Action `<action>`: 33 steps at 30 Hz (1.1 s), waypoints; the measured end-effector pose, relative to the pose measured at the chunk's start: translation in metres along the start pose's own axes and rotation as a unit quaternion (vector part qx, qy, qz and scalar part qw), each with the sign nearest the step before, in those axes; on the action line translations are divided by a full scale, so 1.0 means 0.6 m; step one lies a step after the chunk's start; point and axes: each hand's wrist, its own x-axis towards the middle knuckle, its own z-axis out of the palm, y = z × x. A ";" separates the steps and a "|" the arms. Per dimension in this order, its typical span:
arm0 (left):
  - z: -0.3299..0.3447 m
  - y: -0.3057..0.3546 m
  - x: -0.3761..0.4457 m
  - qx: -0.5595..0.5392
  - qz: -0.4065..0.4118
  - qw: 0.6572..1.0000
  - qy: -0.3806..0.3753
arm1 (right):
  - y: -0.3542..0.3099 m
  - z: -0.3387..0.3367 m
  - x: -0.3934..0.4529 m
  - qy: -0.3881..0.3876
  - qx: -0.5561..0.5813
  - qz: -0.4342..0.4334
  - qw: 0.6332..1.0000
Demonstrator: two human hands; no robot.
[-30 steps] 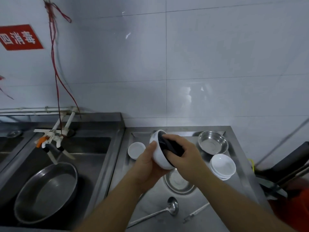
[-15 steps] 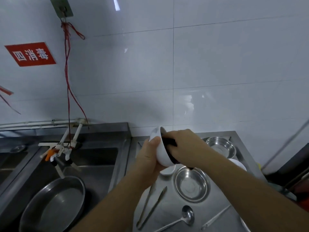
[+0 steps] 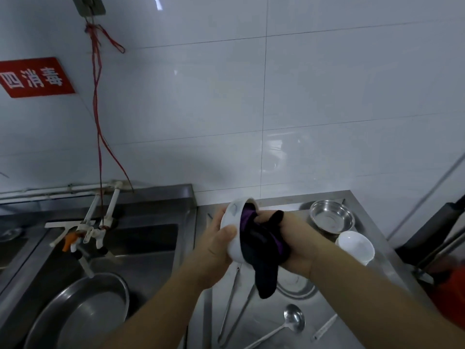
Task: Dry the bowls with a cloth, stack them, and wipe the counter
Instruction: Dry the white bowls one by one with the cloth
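Both hands grip: left hand [image 3: 214,248] curls round white bowl [image 3: 232,222], right hand [image 3: 292,238] clutches cloth [image 3: 261,248].

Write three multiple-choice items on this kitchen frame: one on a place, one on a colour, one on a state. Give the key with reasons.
1. Where does the ladle lie?
A. in the sink
B. on the counter
C. in the steel bowl

2. What colour is the cloth?
A. dark, black and purple
B. white
C. yellow

3. How is the white bowl held?
A. it stands on the counter, untouched
B. it lies face down in the sink
C. the left hand grips it, tipped on its side

Key: 1 B, the ladle rests on steel near the tongs. 2 A, the cloth in the right hand is black with purple folds. 3 C, its mouth faces sideways, the cloth pushed in.
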 end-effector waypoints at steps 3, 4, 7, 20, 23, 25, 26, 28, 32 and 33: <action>0.012 0.005 0.001 -0.015 0.000 1.000 0.015 | 0.027 0.018 0.008 0.021 0.180 -0.014 0.983; 0.017 0.006 0.003 -0.025 0.000 0.999 0.022 | 0.033 0.023 0.013 0.044 0.218 -0.026 0.975; 0.031 0.005 0.005 -0.041 0.002 0.998 0.040 | 0.037 0.033 0.025 0.141 0.236 -0.059 0.960; 0.057 0.004 0.012 0.055 0.008 0.992 0.116 | 0.005 -0.031 0.009 0.115 -0.527 -0.203 0.817; 0.056 0.001 0.011 0.095 0.019 0.990 0.100 | 0.002 -0.031 -0.006 0.087 -0.314 -0.105 0.940; 0.059 -0.002 0.009 0.118 0.017 0.988 0.094 | 0.004 -0.037 -0.015 0.088 -0.160 -0.061 0.981; 0.060 -0.004 0.007 0.131 0.018 0.987 0.088 | 0.005 -0.042 -0.019 0.093 -0.098 -0.045 0.990; 0.064 -0.008 0.002 0.155 0.018 0.985 0.073 | 0.004 -0.050 -0.023 0.092 0.011 -0.005 0.996; 0.076 -0.010 -0.002 0.205 0.037 0.976 0.061 | 0.009 -0.066 -0.013 0.119 0.108 0.016 0.987; 0.079 -0.010 -0.002 0.220 0.046 0.973 0.058 | 0.011 -0.068 -0.009 0.122 0.122 0.009 0.985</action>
